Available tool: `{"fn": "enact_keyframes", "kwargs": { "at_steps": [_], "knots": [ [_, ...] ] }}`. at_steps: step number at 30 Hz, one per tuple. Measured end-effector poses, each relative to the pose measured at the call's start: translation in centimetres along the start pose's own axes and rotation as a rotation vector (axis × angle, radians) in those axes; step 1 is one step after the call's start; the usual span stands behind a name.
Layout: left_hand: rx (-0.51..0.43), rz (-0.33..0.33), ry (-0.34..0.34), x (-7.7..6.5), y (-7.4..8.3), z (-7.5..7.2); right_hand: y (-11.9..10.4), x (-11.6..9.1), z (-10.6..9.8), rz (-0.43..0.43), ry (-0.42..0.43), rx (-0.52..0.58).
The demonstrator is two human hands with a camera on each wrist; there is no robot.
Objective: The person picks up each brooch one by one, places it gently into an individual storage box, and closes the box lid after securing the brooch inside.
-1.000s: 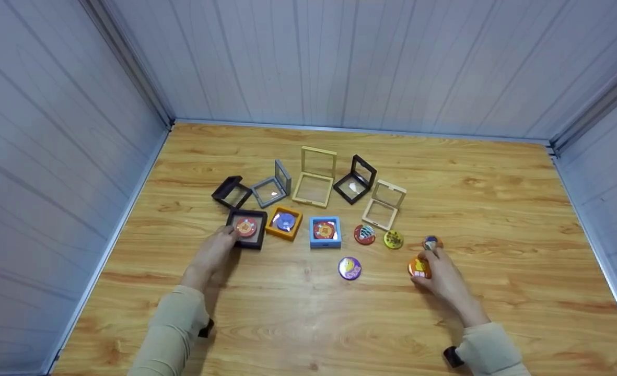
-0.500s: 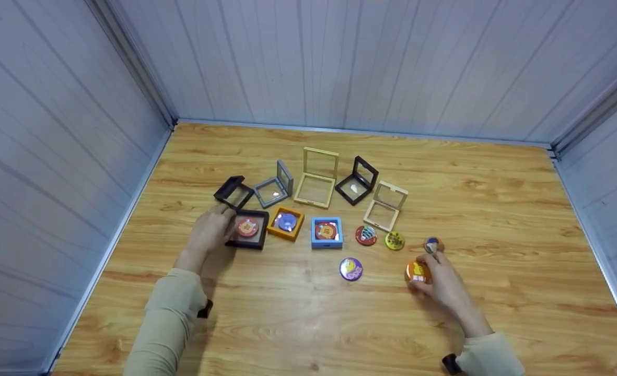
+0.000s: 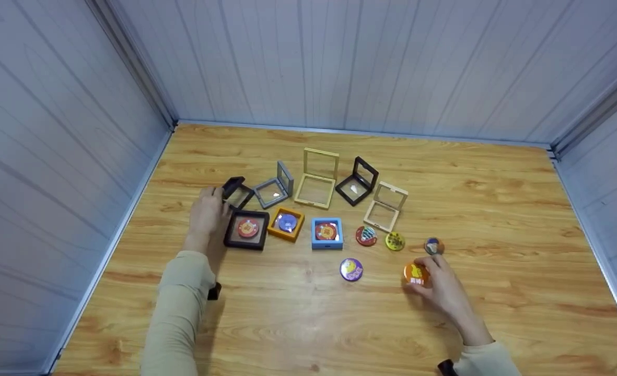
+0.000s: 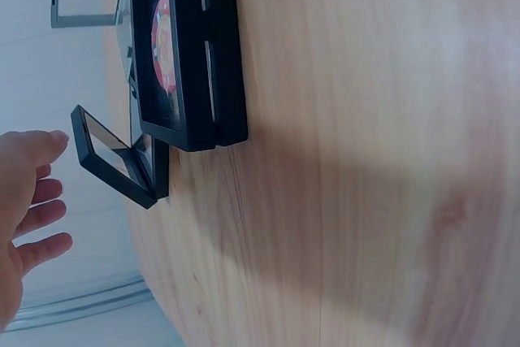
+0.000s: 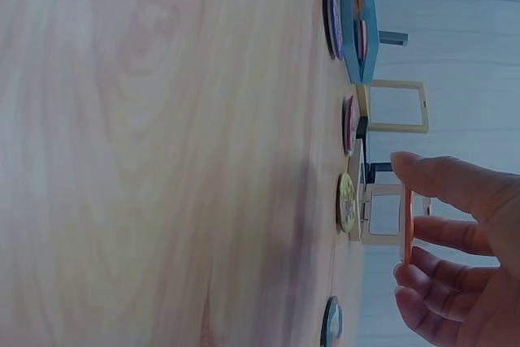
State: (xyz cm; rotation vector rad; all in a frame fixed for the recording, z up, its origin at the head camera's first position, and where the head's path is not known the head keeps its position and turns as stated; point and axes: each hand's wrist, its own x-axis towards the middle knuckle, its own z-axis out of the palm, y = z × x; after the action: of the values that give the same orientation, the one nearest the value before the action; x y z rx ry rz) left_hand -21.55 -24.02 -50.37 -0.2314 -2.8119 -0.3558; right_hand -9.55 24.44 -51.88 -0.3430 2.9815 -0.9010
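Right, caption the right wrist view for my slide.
The right hand pinches an orange badge, seen edge-on, with a yellow badge and an open pale-yellow frame in the background.

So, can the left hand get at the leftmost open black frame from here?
Probably yes: the left hand is right beside the leftmost open black frame, with nothing visible between them.

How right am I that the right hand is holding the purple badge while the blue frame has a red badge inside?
Not quite: the head view shows the right hand holding the orange badge; the blue frame does have a red badge inside.
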Motion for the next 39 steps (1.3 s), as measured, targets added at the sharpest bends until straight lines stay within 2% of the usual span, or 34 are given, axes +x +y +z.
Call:
{"fn": "enact_keyframes", "kwargs": {
  "at_steps": [6, 10, 16, 31, 39],
  "knots": [
    [-0.043, -0.088, -0.057, 0.7, -0.2, 0.6, -0.1, -0.3, 0.1, -0.027, 0.054, 0.021],
    [-0.060, -0.129, -0.055, 0.9, -0.5, 1.2, -0.1, -0.4, 0.3, -0.044, 0.087, 0.039],
    [-0.106, -0.188, -0.060, 1.0, -0.3, 1.5, -0.1, -0.7, 0.3, -0.025, 0.089, 0.043],
    [-0.101, -0.210, -0.078, 1.6, 0.0, 1.8, -0.2, -1.0, 0.4, 0.023, 0.069, 0.047],
    [-0.109, -0.264, -0.069, 1.7, 0.0, 1.6, -0.1, -1.2, 0.4, 0.043, 0.071, 0.060]
  ]
}}
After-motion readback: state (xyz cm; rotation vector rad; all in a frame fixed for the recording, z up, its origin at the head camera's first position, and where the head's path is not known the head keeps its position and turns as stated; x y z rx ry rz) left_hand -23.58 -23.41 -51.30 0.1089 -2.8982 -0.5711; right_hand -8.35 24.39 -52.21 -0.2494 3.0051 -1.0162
